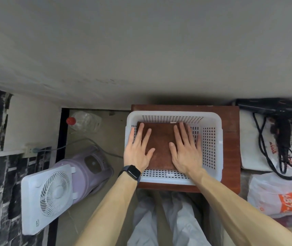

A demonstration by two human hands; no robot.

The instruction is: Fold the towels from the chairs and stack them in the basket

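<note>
A white perforated plastic basket (211, 142) stands on a small reddish-brown wooden table (231, 153). Inside it lies a folded brown towel (161, 146), flat on the bottom. My left hand (138, 150), with a dark watch on its wrist, presses flat on the towel's left side, fingers straight and spread. On the towel's right side my right hand (186, 151) lies flat as well, fingers straight. Neither hand grips anything.
A white box fan (49, 196) leans on a purple appliance (88, 167) on the floor at left. A clear bottle with a red cap (85, 121) lies beyond. At right are a black hair dryer with cord (281, 125), a white bag and an orange-printed plastic bag (280, 197).
</note>
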